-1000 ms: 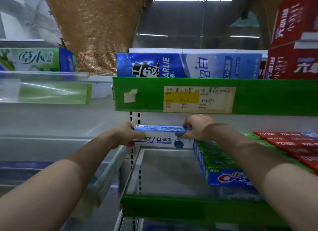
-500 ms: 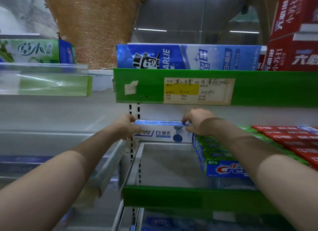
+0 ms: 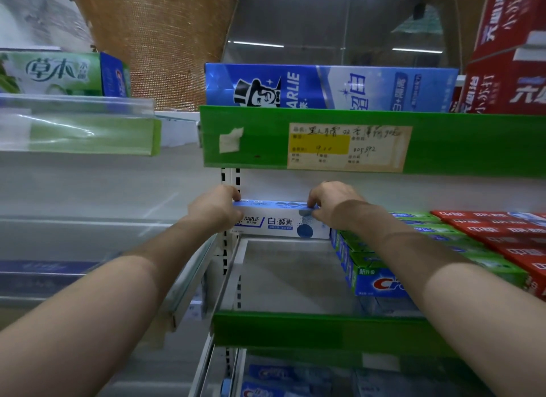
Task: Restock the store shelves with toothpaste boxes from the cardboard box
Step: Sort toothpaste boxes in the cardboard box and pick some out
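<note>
Toothpaste box (image 3: 280,225) carried deeper toward the shelf (image 3: 283,278) back, left grip (image 3: 214,210) and right grip (image 3: 334,204) reaching farther in

Two hands (image 3: 214,212) (image 3: 332,206), one white Darlie box (image 3: 280,223), one big blue Darlie box (image 3: 328,86).

Handwritten price label (image 3: 348,147), torn tape scrap (image 3: 231,140), brown woven mesh (image 3: 159,36), ceiling lights (image 3: 255,44)

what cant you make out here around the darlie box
Head view:
- Darlie box ends: covered by the left hand and right hand.
- Cardboard box: outside the frame.
- Price label handwriting: too small and faint to read.
- Bottom-shelf boxes: blurred, cut off by the lower edge.
</note>
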`<state>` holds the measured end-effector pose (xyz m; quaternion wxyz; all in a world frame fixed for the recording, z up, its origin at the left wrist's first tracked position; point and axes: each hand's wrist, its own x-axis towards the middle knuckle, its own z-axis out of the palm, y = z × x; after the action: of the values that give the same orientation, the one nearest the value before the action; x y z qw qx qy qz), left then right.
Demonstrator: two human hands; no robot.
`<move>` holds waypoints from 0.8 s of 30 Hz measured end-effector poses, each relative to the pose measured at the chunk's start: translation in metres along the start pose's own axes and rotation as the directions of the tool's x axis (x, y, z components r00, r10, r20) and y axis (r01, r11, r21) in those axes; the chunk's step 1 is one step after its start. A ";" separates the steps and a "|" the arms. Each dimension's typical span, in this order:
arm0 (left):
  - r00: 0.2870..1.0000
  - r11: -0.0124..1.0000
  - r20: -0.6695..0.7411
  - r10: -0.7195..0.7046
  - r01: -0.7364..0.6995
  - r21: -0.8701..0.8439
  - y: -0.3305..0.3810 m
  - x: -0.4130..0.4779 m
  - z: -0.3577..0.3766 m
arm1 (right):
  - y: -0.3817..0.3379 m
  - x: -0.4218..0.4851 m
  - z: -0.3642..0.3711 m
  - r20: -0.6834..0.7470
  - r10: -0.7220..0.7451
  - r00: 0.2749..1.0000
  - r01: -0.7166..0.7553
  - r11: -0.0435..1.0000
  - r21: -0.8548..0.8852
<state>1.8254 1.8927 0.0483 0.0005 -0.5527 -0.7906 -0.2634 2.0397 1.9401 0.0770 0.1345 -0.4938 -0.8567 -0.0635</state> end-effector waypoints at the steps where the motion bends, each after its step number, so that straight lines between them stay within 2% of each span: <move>1: 1.000 0.999 -0.008 0.000 0.000 0.039 0.001 -0.001 0.000 | -0.001 0.000 -0.001 0.002 0.005 1.000 -0.005 1.000 -0.007; 7: 0.982 0.925 -0.122 0.147 -0.093 0.369 0.005 -0.009 0.000 | -0.010 -0.002 -0.003 -0.026 -0.008 1.000 0.006 0.996 -0.093; 16: 0.976 0.909 -0.140 0.165 -0.096 0.405 0.009 -0.009 0.006 | -0.021 0.001 0.008 -0.093 0.045 0.995 -0.060 0.984 -0.167; 24: 0.991 0.931 -0.083 0.107 -0.071 0.359 0.010 -0.017 0.007 | -0.021 -0.014 0.011 -0.042 0.051 0.998 -0.055 0.992 -0.111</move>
<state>1.8428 1.8834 0.0415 0.1520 -0.5649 -0.7983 -0.1436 2.0261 1.9209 0.0626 0.1247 -0.5220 -0.8355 -0.1177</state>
